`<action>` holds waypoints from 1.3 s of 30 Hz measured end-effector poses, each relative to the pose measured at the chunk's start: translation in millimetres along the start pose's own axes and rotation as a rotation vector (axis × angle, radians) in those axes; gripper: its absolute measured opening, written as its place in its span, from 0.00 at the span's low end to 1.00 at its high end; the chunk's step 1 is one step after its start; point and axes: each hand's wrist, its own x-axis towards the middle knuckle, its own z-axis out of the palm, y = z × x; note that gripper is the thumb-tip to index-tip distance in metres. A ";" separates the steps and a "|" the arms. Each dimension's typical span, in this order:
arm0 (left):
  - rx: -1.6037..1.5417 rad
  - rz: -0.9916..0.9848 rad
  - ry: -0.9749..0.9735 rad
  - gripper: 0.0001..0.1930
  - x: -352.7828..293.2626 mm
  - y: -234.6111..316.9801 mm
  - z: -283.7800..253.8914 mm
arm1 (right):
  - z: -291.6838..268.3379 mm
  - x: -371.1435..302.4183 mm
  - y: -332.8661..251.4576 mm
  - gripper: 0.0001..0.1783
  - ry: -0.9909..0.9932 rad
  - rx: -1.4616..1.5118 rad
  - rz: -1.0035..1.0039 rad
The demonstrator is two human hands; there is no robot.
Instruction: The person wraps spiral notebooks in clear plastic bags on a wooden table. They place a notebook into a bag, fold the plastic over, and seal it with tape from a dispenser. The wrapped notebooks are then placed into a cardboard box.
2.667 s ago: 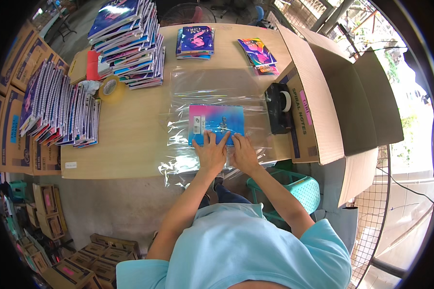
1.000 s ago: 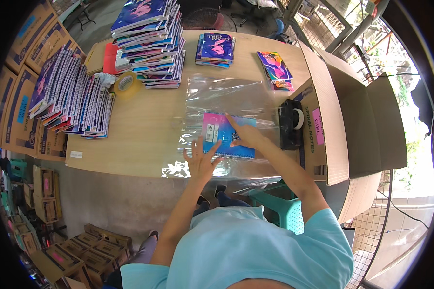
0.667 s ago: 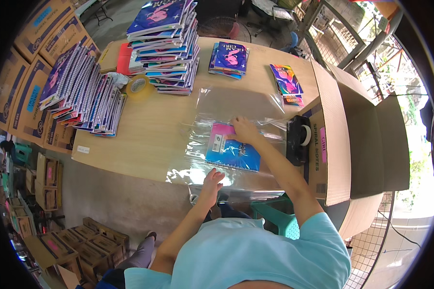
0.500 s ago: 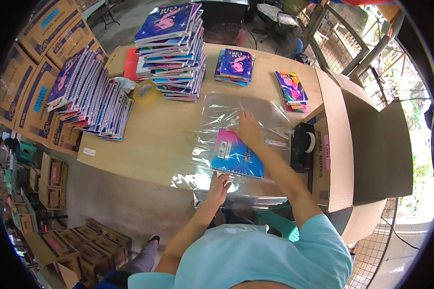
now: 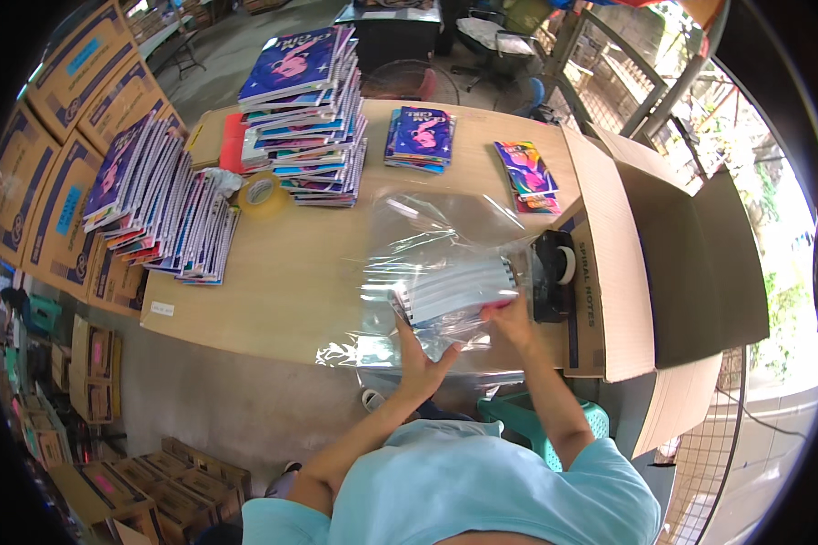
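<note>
A small stack of spiral notebooks is tipped up over a sheet of clear plastic film, its white page edges toward me and a bit of pink cover at the lower right. My right hand grips the stack's lower right corner. Around its left end are the fingers of my left hand, the thumb spread along the near side by the film. Shiny, crinkled film covers part of the stack's near side. Right of the stack stands a black tape dispenser with a pale roll.
Tall notebook piles and leaning notebooks fill the table's left side, with a tape roll between. Smaller stacks and colourful notebooks lie at the back. An open carton stands right; a green stool is below.
The notebook stack, lying flat with its blue and pink cover up, is now tipped with page edges showing. My right hand came nearer from the far side; my left moved onto the stack's left end.
</note>
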 end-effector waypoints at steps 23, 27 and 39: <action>0.233 0.146 0.167 0.48 0.8 -5.9 -22.0 | 56.9 -12.8 -205.8 0.13 -0.099 -0.972 -0.600; 0.315 0.171 0.150 0.43 1.7 -7.3 -23.0 | 81.9 2.9 -168.4 0.11 -0.390 -1.271 -0.673; 0.938 0.519 -0.613 0.32 61.0 64.7 -84.6 | -6.1 -0.6 -225.7 0.28 -0.577 -1.097 -0.361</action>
